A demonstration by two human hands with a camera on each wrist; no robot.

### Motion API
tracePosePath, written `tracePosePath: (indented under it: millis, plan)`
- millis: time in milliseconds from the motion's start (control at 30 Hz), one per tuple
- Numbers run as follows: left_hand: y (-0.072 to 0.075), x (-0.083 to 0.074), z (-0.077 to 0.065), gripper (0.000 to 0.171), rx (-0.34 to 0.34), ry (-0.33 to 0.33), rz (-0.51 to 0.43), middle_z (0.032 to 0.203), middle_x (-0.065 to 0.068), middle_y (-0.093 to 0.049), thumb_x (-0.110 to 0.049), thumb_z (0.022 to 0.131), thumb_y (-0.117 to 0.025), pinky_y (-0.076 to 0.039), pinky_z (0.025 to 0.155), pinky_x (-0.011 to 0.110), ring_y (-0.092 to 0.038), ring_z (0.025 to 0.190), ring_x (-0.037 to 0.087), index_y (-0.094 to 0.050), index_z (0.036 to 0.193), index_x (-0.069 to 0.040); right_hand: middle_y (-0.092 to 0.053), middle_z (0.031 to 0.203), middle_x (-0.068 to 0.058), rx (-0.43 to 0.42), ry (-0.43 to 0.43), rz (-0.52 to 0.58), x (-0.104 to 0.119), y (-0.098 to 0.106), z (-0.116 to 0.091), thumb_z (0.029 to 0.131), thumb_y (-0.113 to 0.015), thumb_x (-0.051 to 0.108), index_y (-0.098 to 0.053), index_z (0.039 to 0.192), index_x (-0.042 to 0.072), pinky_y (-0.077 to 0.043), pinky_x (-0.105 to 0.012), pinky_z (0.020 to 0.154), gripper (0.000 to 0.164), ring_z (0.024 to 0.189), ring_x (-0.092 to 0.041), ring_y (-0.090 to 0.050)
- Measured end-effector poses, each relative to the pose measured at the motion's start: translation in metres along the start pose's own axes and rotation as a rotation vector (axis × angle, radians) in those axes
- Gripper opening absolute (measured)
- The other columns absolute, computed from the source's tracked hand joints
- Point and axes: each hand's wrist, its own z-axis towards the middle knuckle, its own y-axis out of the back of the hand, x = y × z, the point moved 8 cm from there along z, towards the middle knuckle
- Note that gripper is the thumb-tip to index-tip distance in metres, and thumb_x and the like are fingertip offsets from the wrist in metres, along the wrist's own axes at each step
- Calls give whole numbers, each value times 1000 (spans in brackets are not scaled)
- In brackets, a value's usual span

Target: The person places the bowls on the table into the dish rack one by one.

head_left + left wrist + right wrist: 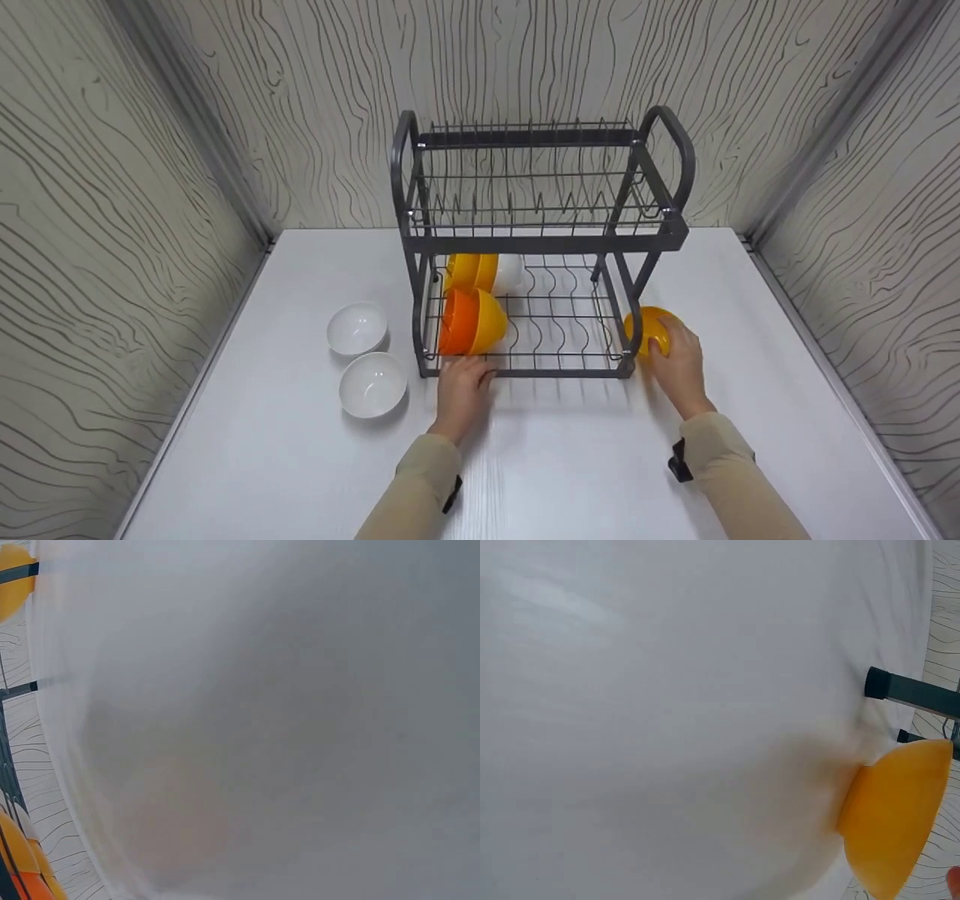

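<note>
My right hand (679, 364) pinches the rim of a yellow bowl (651, 324) beside the rack's right front leg. In the right wrist view the same bowl (896, 817) is near the table, with a fingertip (954, 881) at the edge. My left hand (461, 394) is at the front rail of the dark two-tier dish rack (544, 244), its fingers loosely bent, holding nothing visible. Just behind it, an orange bowl (456, 322) and a yellow bowl (489, 322) stand on edge, nested, on the lower tier. Behind those are yellow bowls (463, 271) and a white bowl (510, 272).
Two white bowls, a rear one (357, 328) and a front one (373, 385), sit upright on the white table (570, 465) left of the rack. Wood-patterned panels (322, 90) enclose the table at the back and sides. The upper tier (525, 176) has wire dividers.
</note>
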Motion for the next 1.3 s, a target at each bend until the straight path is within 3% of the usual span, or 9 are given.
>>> tracePosePath:
  millis: [167, 300, 367, 700, 933, 1100, 1300]
  plan:
    - [0, 1, -1, 7, -7, -1, 11, 83, -8, -68, -19, 84, -67, -43, 79, 30, -60, 82, 12, -72, 88, -20, -45, 135, -25, 137, -41, -55, -10, -19, 2, 90, -54, 17, -40, 134, -4, -23, -58, 109, 50, 126, -42, -36]
    - [2, -1, 0, 6, -23, -8, 4, 81, -8, -68, -17, 82, -68, -43, 78, 29, -61, 82, 11, -71, 86, -20, -61, 114, -21, 127, -26, -85, -9, -23, 4, 89, -55, 21, -54, 120, -2, -34, -53, 100, 38, 108, -37, -52]
    - [3, -1, 0, 5, -30, -10, -3, 80, -8, -68, -16, 82, -68, -43, 77, 29, -61, 81, 11, -71, 84, -20, -65, 106, -19, 119, -8, -116, -6, -24, 4, 89, -55, 21, -59, 115, -1, -34, -53, 97, 34, 102, -37, -55]
    - [-3, 0, -1, 8, 13, 26, -33, 84, -8, -68, -19, 84, -66, -43, 80, 30, -61, 83, 11, -72, 89, -17, -64, 111, -22, 162, 19, -231, -6, -29, -2, 90, -53, 17, -60, 117, 2, -8, -71, 103, 32, 112, -48, -51]
    - [0, -1, 0, 9, 17, 25, -24, 84, -8, -68, -19, 85, -65, -42, 80, 30, -61, 84, 12, -72, 90, -17, -68, 99, -19, 197, 4, -235, -10, -34, -5, 94, -47, 13, -67, 100, 0, 0, -71, 105, 24, 106, -45, -54]
    - [-1, -1, -1, 9, 18, 20, -17, 83, -7, -68, -19, 85, -66, -42, 80, 30, -61, 83, 12, -73, 90, -17, -68, 95, -20, 217, -6, -295, -13, -35, -8, 95, -43, 15, -64, 106, -2, -14, -63, 107, 29, 100, -43, -57]
    - [3, -4, 0, 7, -38, -24, 0, 81, -7, -69, -18, 83, -67, -42, 76, 30, -61, 81, 13, -72, 87, -16, -66, 89, -20, 187, 19, -322, -12, -31, -8, 93, -45, 15, -64, 100, -2, -33, -53, 89, 26, 87, -39, -56]
